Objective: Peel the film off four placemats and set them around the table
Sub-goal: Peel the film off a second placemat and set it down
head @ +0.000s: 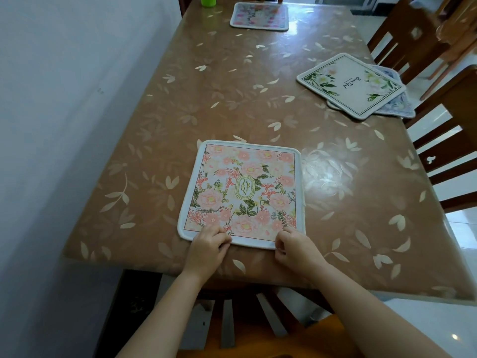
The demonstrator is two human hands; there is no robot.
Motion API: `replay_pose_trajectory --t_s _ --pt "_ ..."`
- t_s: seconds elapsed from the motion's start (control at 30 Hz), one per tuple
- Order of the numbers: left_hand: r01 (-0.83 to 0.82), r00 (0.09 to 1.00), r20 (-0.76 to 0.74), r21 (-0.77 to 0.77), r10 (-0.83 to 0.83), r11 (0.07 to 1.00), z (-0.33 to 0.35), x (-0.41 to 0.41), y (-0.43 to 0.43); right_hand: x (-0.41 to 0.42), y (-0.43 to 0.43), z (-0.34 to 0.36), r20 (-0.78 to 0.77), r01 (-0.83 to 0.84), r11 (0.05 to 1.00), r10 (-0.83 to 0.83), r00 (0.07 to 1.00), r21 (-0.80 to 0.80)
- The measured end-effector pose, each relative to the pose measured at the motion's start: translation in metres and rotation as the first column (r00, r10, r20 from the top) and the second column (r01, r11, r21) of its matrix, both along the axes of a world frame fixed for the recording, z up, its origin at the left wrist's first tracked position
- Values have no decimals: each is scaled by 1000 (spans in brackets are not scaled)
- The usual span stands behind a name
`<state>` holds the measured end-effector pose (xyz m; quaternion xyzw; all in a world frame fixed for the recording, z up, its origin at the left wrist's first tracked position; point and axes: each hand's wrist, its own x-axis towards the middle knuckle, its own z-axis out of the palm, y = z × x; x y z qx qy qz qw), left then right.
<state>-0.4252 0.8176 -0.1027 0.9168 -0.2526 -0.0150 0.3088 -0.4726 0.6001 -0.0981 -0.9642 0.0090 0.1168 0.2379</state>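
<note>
Brown leaf-print table [232,86], wall on the left, chairs [438,156] along the right side, another chair [232,326] at the near end. Pink mat [245,192] lies flat at the near edge, centred in front of the person. White mat [351,83] sits at the right edge, stacked askew on a blue mat [397,107]. Far mat [259,16] lies at the far end, looks glossy. Left hand [209,244] has fingers curled on the pink mat's near edge, pinching it; right hand [294,248] is curled on its near right corner, gripping the rim. Green cup [208,0] at the far left corner.
</note>
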Motion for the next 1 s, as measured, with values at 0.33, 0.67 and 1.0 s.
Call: replay_pose_trajectory --t_s 0.33,0.67,1.0 --pt "43 999 -24 31 -42 999 1 -4 0 -2 -4 3 -67 -10 1000 11 998 19" --pt "53 995 -81 36 -50 998 -2 -6 1 -4 -7 3 -78 9 1000 -7 997 20" --pt "38 994 -101 45 -34 998 -3 -6 0 -4 -8 6 -95 -44 998 39 995 -52"
